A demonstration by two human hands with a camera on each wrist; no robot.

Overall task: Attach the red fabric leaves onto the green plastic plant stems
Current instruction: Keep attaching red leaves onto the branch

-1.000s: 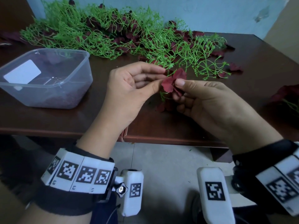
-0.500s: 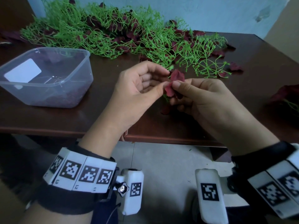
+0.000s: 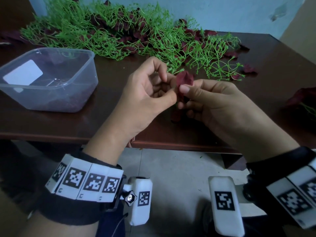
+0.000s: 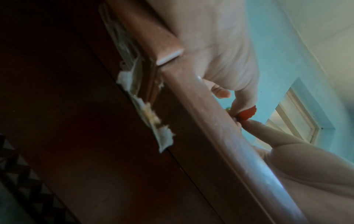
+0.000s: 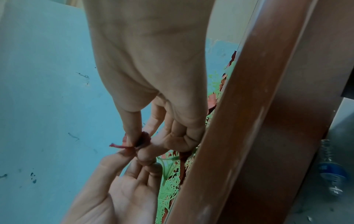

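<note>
My two hands meet over the table's front middle. A dark red fabric leaf (image 3: 185, 79) stands between them. My right hand (image 3: 183, 94) pinches it between thumb and forefinger, seen close in the right wrist view as the leaf (image 5: 142, 138) under the thumb. My left hand (image 3: 169, 87) pinches the leaf's left edge with its thumb tip and a fingertip, the other fingers curled. A thin green stem (image 5: 168, 159) runs under my right hand's curled fingers. The left wrist view shows the leaf (image 4: 247, 114) above the table edge. A heap of green plastic stems (image 3: 130, 36) with red leaves lies behind.
A clear plastic tub (image 3: 51, 93) holding red leaves stands at the left. Loose red leaves (image 3: 248, 68) lie at the right, more (image 3: 301, 98) at the far right edge. The brown table's front edge (image 3: 171, 145) runs just below my wrists.
Both hands have shifted slightly away from me. The leaf now stands more upright, and my left forefinger has curled up off it.
</note>
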